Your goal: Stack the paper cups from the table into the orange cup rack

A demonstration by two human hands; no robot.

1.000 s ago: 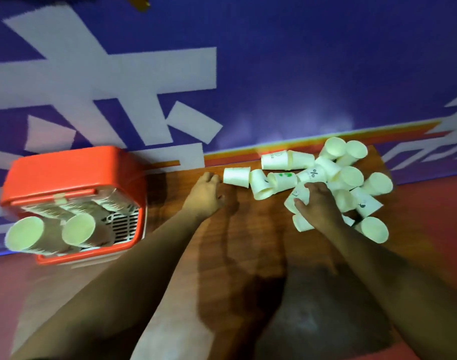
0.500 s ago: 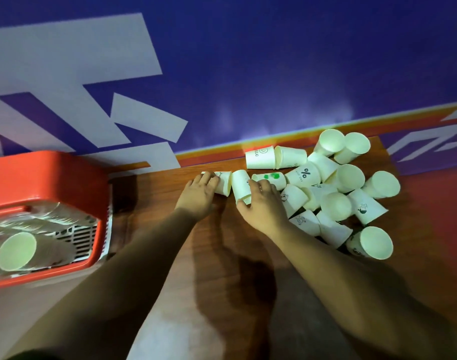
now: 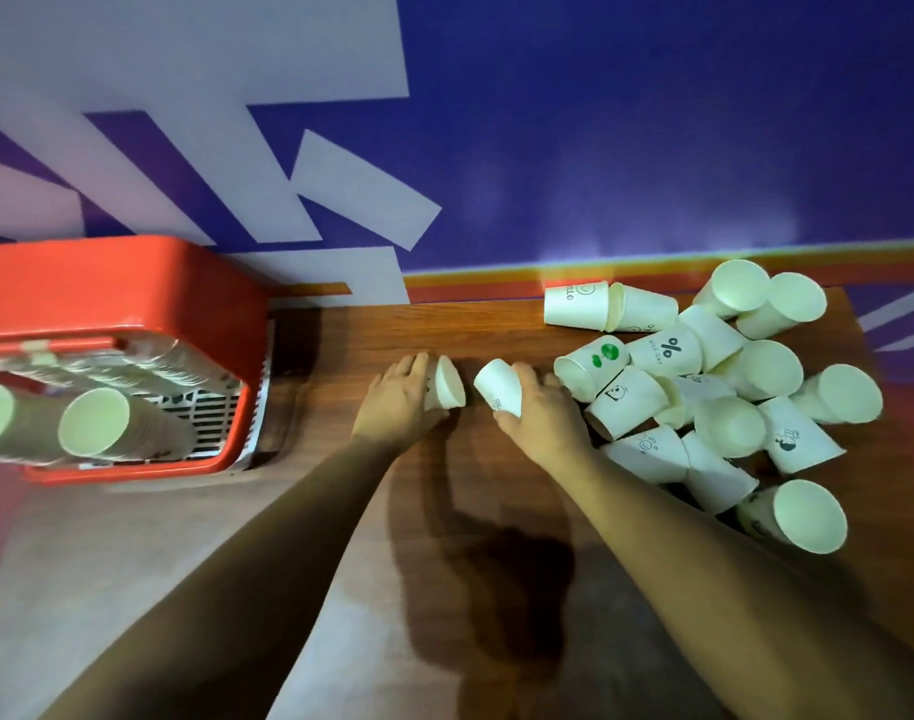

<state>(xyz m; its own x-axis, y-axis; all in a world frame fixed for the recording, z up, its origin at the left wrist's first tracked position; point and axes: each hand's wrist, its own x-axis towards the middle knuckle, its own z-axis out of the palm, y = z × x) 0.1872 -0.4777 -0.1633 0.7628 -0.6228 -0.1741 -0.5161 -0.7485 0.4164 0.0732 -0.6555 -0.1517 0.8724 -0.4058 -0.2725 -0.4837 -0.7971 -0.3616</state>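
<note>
Since half a second ago the two cups that lay side by side under the hands have come apart, and the right hand [image 3: 543, 415] has drawn its cup clear of the pile. Both bare forearms reach from the near edge toward the far middle of the brown wooden table [image 3: 366, 330].

The left hand [image 3: 400, 402] lies palm down, fingers curled over the left white paper cup [image 3: 447, 389]. That cup lies on its side, long axis left to right, one round end facing right. The right hand wraps its fingers round the right white paper cup [image 3: 499, 387], which is tilted, its long axis running from far left to near right and its free end pointing at the other cup. A strip of bare wood separates the two cups. Whether either is lifted off the wood I cannot tell.

Just right of the right hand the heap of loose white paper cups [image 3: 730, 397] lies tumbled every way, reaching the table's right edge. At the left stands the orange plastic cup rack [image 3: 106, 283], holding stacked cups [image 3: 93, 428] with mouths toward the near side. Bare wood lies between the rack and the left hand.
</note>
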